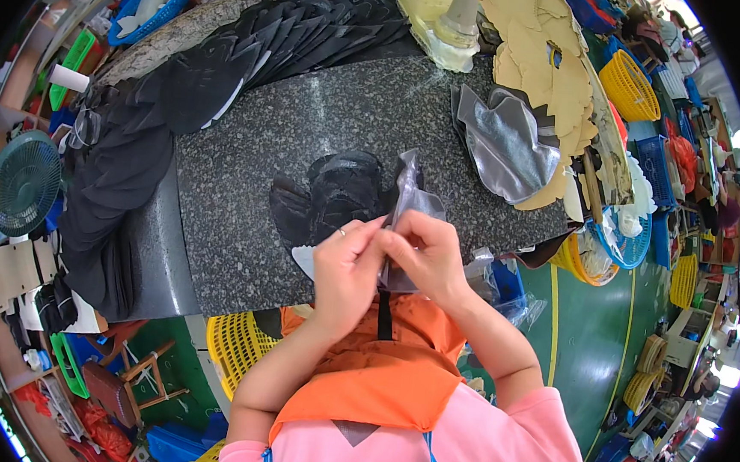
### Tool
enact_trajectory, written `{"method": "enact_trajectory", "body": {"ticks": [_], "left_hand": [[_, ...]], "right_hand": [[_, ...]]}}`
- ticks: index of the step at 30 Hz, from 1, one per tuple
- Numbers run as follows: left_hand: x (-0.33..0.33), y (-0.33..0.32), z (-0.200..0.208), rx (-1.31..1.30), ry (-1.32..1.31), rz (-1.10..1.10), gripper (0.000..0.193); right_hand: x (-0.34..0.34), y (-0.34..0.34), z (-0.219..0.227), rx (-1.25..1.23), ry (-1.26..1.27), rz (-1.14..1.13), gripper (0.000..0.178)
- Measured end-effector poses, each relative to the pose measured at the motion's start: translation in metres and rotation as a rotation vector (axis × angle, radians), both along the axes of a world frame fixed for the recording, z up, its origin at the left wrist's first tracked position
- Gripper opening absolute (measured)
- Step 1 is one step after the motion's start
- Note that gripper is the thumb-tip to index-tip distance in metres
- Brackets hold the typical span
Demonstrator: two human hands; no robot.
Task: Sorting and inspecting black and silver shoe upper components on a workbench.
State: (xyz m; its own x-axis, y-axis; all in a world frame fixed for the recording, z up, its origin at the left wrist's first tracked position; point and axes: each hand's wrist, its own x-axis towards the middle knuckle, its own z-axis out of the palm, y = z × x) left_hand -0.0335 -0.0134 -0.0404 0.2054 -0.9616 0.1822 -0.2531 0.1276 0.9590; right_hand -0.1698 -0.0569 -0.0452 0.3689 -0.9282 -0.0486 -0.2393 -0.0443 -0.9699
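Observation:
My left hand (346,268) and my right hand (428,256) meet at the near edge of the speckled stone slab (244,196), fingertips pressed together. Between them stands a shiny grey sheet piece (411,195), pinched along its edge by both hands; its lower part hangs over the slab's edge. A black cut piece (343,186) lies beside it under my left hand, with a white patch (304,259) showing at its near side. The fingers hide where the black and grey pieces meet, so I cannot tell whether they are joined.
Overlapping black cut pieces (289,32) line the slab's far and left sides. Shiny grey pieces (509,146) lie to the right, near tan sheets (541,58). A pale container with a cone-shaped top (460,27) stands at the back. A yellow basket (237,350) sits below the front edge.

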Motion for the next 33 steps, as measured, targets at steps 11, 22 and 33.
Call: {"method": "enact_trajectory", "body": {"ticks": [11, 22, 33], "left_hand": [[0.013, 0.008, 0.027, -0.045, -0.131, -0.018, 0.015], [0.018, 0.013, 0.029, -0.082, -0.2, 0.05, 0.018], [0.017, -0.009, 0.015, -0.368, -0.175, 0.164, 0.008]], "right_hand": [[0.007, 0.0, 0.021, -0.201, 0.052, 0.13, 0.027], [0.018, 0.0, 0.033, -0.442, 0.154, 0.101, 0.027], [0.048, 0.021, 0.019, 0.03, -0.551, -0.416, 0.02]]}}
